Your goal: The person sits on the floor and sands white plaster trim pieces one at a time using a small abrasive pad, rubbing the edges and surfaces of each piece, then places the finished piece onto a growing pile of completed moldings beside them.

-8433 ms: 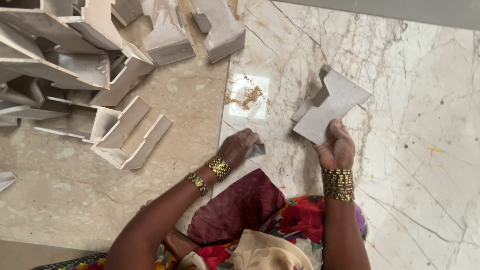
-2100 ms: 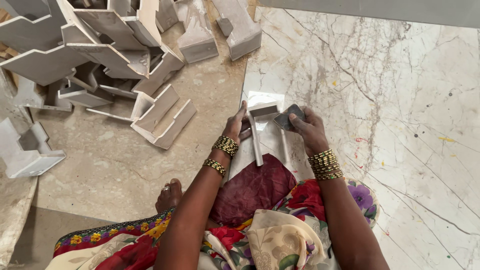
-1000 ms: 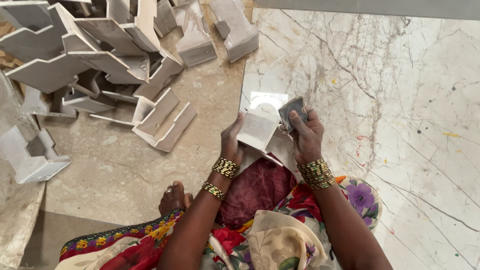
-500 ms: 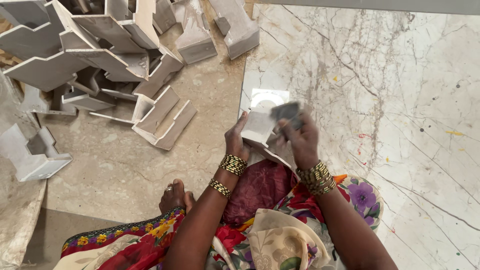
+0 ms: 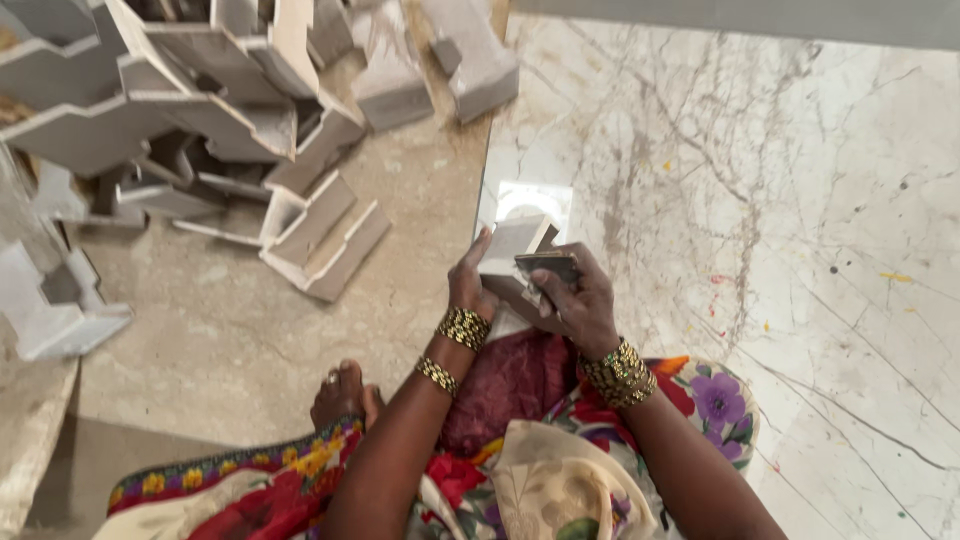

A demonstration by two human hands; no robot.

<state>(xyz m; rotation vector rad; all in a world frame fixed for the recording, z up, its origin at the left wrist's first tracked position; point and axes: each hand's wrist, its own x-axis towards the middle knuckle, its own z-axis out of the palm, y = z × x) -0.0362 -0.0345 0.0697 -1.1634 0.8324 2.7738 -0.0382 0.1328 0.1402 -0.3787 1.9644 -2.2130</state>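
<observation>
Item: pale moulded block (image 5: 512, 248), propped over my lap just short of the marble slab's (image 5: 760, 230) near edge. My left hand (image 5: 468, 285) closes around its left side to steady it. My right hand (image 5: 575, 300) pinches a small dark flat rubbing pad (image 5: 546, 266) against its face. Left of the slab: heap of like blocks (image 5: 210, 120) on the beige stone floor (image 5: 230, 340).

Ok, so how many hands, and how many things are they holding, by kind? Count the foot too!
hands: 2 (left hand, right hand)
pale block, gripped by the left hand: 1
dark pad, gripped by the right hand: 1
bare foot: 1
Total: 5
</observation>
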